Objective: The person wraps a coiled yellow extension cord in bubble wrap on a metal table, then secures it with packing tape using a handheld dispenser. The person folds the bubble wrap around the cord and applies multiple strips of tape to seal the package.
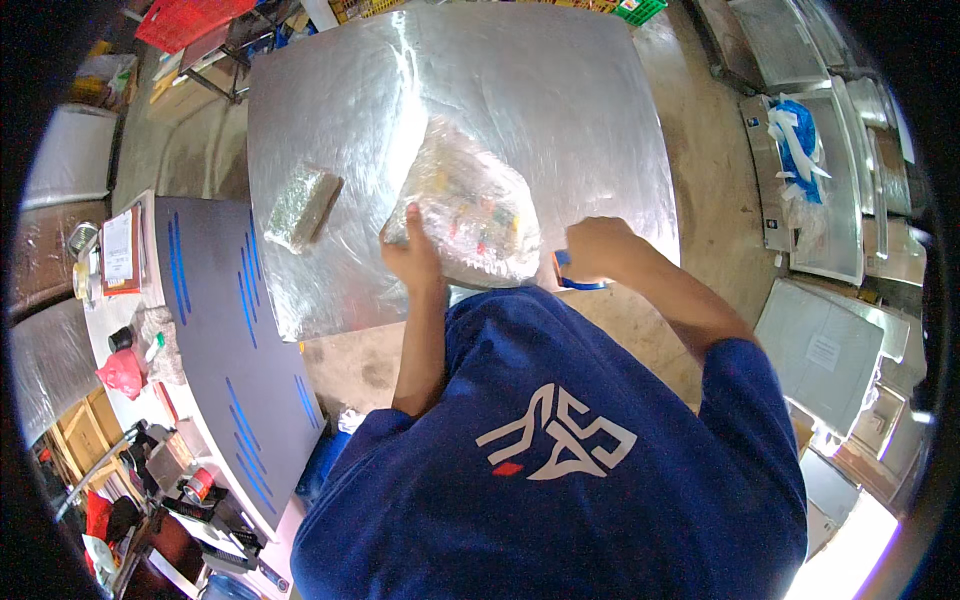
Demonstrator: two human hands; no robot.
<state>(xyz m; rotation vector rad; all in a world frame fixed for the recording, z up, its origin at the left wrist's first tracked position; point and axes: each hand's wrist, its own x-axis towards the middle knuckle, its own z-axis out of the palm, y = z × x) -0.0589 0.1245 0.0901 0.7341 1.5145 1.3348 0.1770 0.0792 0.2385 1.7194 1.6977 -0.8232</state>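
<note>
A large bundle [470, 210] in clear plastic bubble wrap lies tilted at the near edge of the metal-topped table [580, 110]. Colourful contents show blurrily through its wrap. My left hand [412, 252] grips the bundle's left side, thumb on top and the other fingers mostly hidden. Just right of the bundle, my right hand [602, 250] is closed round a blue tool with a bit of orange, seemingly a tape dispenser [580, 284]; the hand covers most of it. A smaller wrapped block [302, 208] rests on the table's left part.
To the left stands a grey-blue panel [215, 330] with blue stripes, beside a cluttered bench with a clipboard [122, 250]. A red crate [185, 22] is at the far left. Flat wrapped panels and cartons [815, 340] line the right side. Blue plastic [797, 150] lies there too.
</note>
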